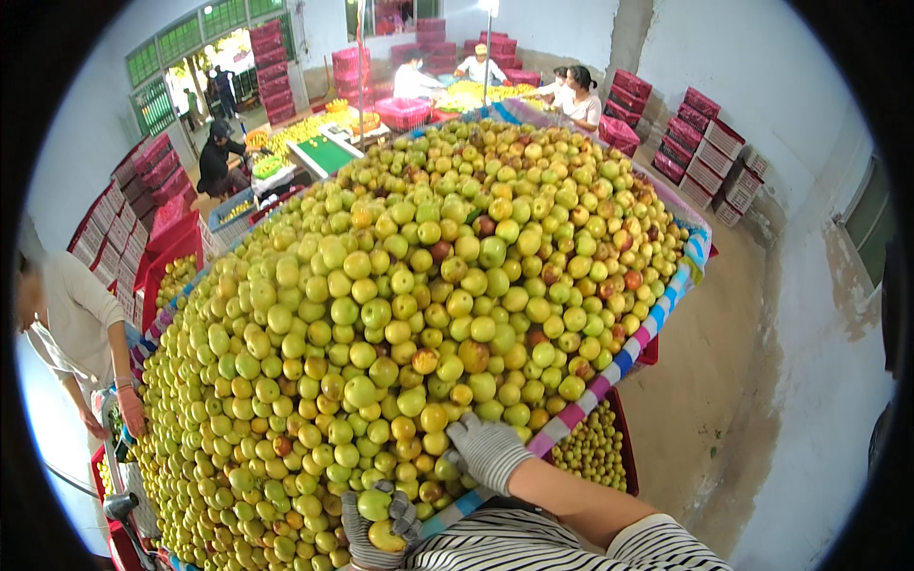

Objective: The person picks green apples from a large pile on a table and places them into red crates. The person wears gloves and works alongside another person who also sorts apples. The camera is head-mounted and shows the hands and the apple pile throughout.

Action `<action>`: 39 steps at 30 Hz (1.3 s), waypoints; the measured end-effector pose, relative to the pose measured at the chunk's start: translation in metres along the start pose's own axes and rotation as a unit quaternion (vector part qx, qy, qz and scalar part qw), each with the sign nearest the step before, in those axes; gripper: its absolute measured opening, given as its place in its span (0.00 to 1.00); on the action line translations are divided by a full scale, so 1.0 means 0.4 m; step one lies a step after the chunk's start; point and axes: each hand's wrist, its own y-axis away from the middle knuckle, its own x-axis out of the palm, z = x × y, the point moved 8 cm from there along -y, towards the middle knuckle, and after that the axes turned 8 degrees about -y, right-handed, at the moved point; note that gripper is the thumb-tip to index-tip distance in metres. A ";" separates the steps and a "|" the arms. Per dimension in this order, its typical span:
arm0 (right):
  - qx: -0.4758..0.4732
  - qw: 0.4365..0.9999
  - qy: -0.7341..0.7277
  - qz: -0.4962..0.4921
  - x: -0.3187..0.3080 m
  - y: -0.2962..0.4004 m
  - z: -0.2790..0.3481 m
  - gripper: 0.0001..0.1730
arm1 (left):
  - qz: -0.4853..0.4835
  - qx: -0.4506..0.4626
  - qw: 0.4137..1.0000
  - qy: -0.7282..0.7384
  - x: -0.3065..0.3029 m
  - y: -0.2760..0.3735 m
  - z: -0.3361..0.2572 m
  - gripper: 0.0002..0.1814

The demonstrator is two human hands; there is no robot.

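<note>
A huge heap of green, yellow and reddish round fruit, looking like jujubes (pixel 428 285), fills the area before me, edged by a striped cloth (pixel 571 421). At the near edge, my left hand (pixel 378 532), in a striped grey glove, is palm up with its fingers curled around a green fruit (pixel 373 504) and a yellow fruit (pixel 386 537). To its right, my right hand (pixel 485 450), in a like glove, lies palm down on the heap; its fingertips touch fruit, and whether it grips one is hidden.
A co-worker (pixel 78 321) in a pink glove stands at the heap's left edge. A red crate of fruit (pixel 628 457) sits below the cloth at right. Several people work at far tables around a green surface (pixel 325 153). Stacked crates (pixel 714 153) line the walls.
</note>
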 end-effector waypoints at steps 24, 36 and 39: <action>-0.295 0.886 -0.302 -0.192 -0.289 -0.063 -0.069 0.06 | 0.016 -0.023 0.996 0.087 -0.030 -0.089 0.017 0.34; 0.102 0.975 -0.021 -0.199 -0.535 -0.266 -0.228 0.32 | 0.055 -0.018 0.992 0.115 0.013 -0.102 0.008 0.37; -0.030 0.948 -0.225 -0.221 -0.518 -0.235 -0.229 0.31 | 0.030 -0.007 0.995 0.092 0.015 -0.136 -0.011 0.37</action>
